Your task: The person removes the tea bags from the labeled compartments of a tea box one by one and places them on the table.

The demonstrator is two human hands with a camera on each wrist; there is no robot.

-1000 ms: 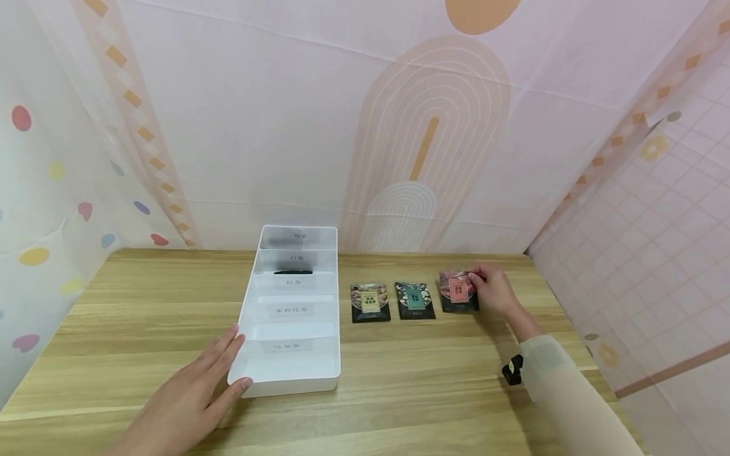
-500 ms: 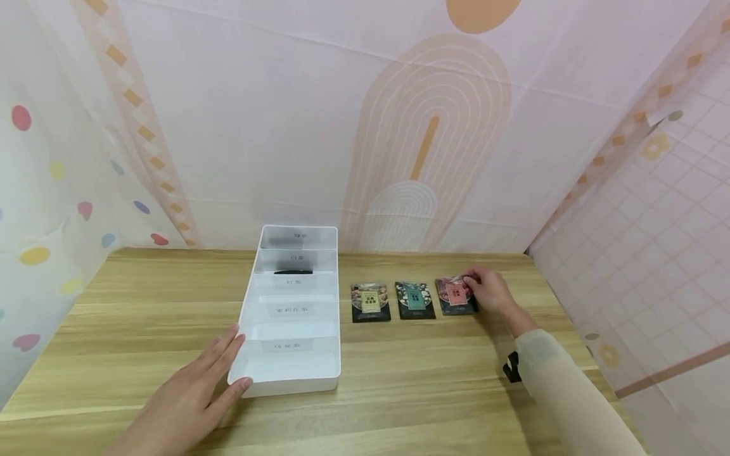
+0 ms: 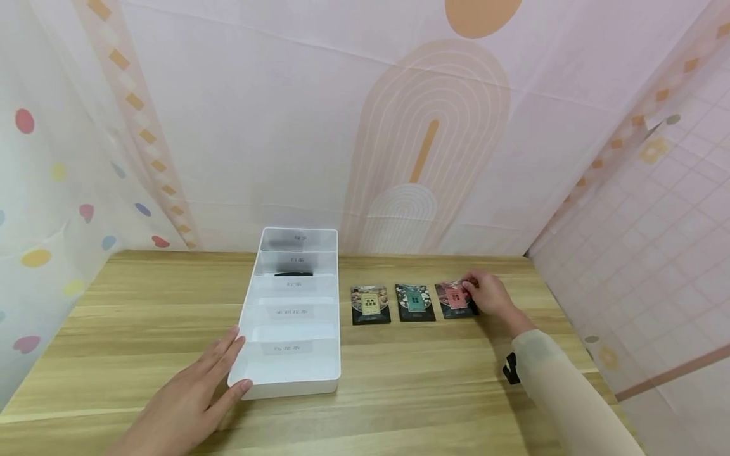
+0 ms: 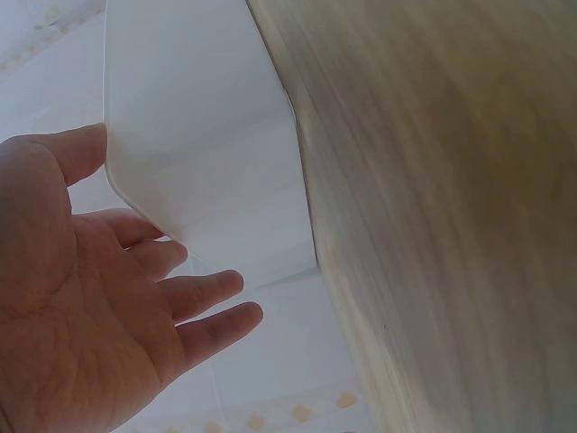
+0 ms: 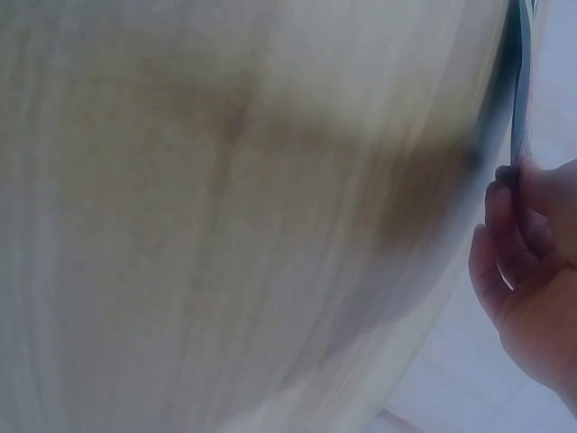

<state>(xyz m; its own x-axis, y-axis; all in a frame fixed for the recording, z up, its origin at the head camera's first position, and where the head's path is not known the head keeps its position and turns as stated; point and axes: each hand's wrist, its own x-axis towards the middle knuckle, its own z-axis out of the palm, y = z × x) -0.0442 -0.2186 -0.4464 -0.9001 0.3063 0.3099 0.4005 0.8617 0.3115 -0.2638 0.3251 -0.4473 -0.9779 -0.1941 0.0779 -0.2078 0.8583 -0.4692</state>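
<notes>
One white box (image 3: 293, 389) stands on the wooden tabletop (image 3: 399, 392), divided into five compartments with five printed labels (image 3: 287, 348). The second compartment from the box's far end holds one dark sliver (image 3: 293, 274), mostly hidden by a divider.

To the right of the box are three sachets in a row, slightly apart: the yellow-labelled sachet (image 3: 371, 305) nearest it, then the green-labelled sachet (image 3: 416, 303), and the red-labelled sachet (image 3: 454, 299) farthest from it. The right hand (image 3: 492, 296) pinches this last one by its right edge; whether its whole underside meets the table, I cannot tell.

The left hand (image 3: 191, 399), fingers loosely extended, touches the box's near left corner, well apart from the right.
</notes>
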